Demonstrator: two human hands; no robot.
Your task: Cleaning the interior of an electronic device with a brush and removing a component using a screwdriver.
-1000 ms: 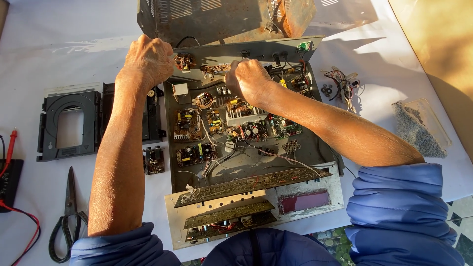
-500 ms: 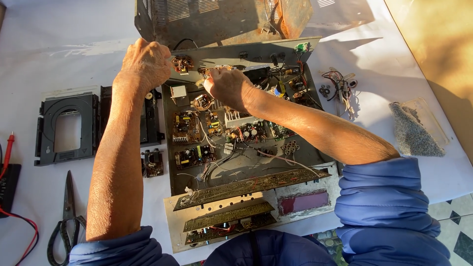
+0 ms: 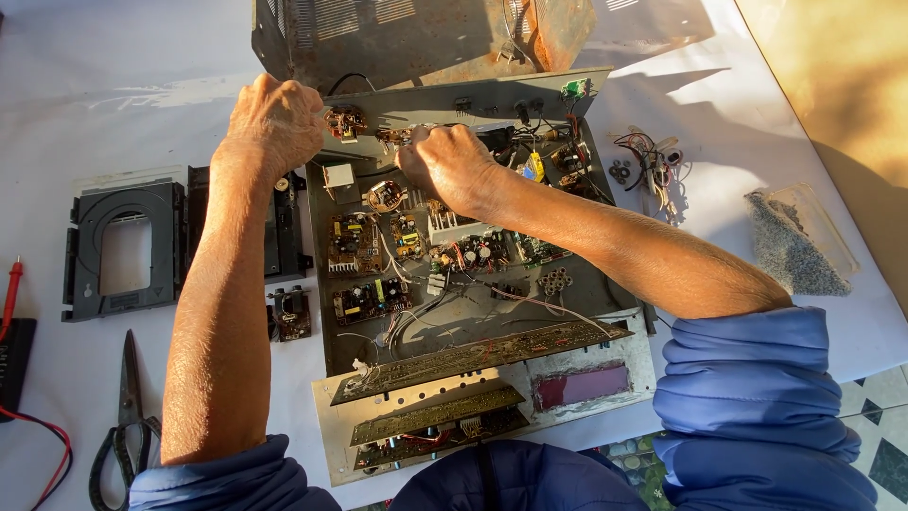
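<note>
An opened electronics chassis (image 3: 473, 312) lies on a white cloth, with several small circuit boards (image 3: 355, 241) and wires on its floor. My left hand (image 3: 274, 123) is curled on the rear left corner of its grey rear panel (image 3: 473, 99). My right hand (image 3: 445, 168) is closed in a fist over the back of the chassis, its fingertips pinching at a small circuit board (image 3: 395, 138) just under the rear panel. What lies inside the fist is hidden. The detached front panel with long brown boards (image 3: 473, 355) and a purple display window (image 3: 582, 386) lies nearest to me.
A rusty metal cover (image 3: 397, 38) stands behind the chassis. On the left lie a black disc tray frame (image 3: 123, 246), a small black part (image 3: 288, 312), scissors (image 3: 128, 416) and a red probe (image 3: 9, 293). On the right are a wire bundle (image 3: 648, 161) and a plastic bag of grey bits (image 3: 794, 246).
My right hand has slid left along the back of the chassis, towards my left hand. My left hand has stayed on the rear corner.
</note>
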